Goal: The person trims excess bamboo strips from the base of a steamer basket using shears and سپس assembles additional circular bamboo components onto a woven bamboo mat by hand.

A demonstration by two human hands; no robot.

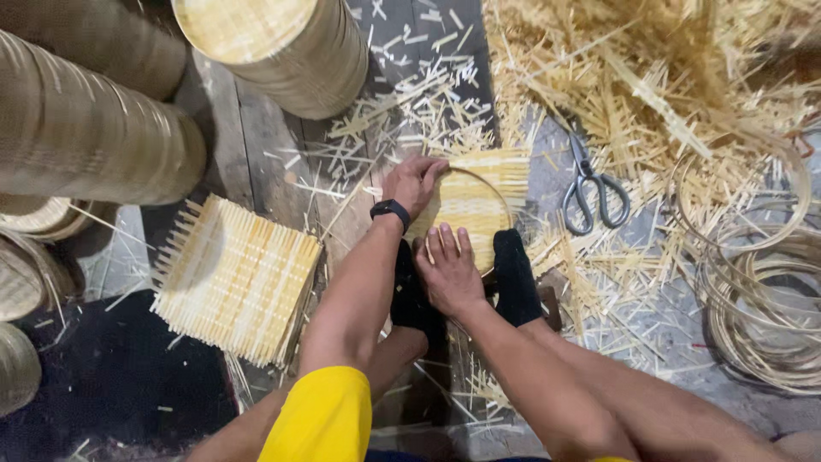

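Observation:
A square woven bamboo mat (479, 192) lies on the floor with a thin bamboo ring (506, 204) set on it. My left hand (413, 182), with a black watch on its wrist, curls its fingers over the ring's upper left edge. My right hand (449, 269) rests flat on the mat's near part with its fingers spread. My two feet in black socks (516, 278) pin the mat's near edge, one on each side of the right hand.
A stack of square woven mats (235, 278) lies to the left. Tall stacks of round baskets (291, 51) stand at the top and far left. Grey scissors (590, 192) lie right of the mat. Coiled bamboo rings (761, 291) and loose strip scraps (650, 77) fill the right side.

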